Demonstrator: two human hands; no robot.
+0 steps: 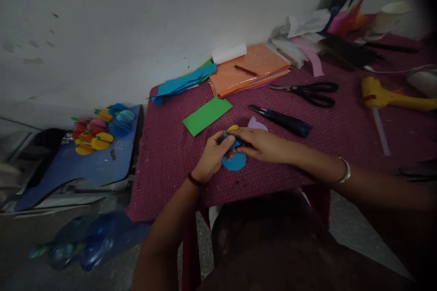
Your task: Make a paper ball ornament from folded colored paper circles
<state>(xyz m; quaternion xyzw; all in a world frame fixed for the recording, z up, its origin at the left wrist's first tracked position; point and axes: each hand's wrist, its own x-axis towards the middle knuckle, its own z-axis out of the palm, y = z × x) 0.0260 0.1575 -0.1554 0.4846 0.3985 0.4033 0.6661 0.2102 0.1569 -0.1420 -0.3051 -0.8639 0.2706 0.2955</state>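
Observation:
My left hand (215, 153) is closed, its thumb and fingers pinching a small blue paper piece (234, 142). From the other side, the fingers of my right hand (256, 143) close on the same piece, and they partly hide it. Just below the fingers shows a rounded blue paper cutout (234, 162); whether it is joined to the held piece I cannot tell. A bit of yellow paper (233, 127) peeks out above the fingertips. Behind my right hand lies a light purple paper cutout (256, 124), and a green paper rectangle (207, 116) rests farther left.
Beyond my hands on the red checked tabletop (164, 154) are a box cutter (282, 120), black-handled scissors (307, 92), orange sheets (247, 70) and blue paper strips (186, 82). A yellow glue gun (385, 94) sits right. Colourful paper shapes (102, 129) lie on a blue board (92, 163) at left.

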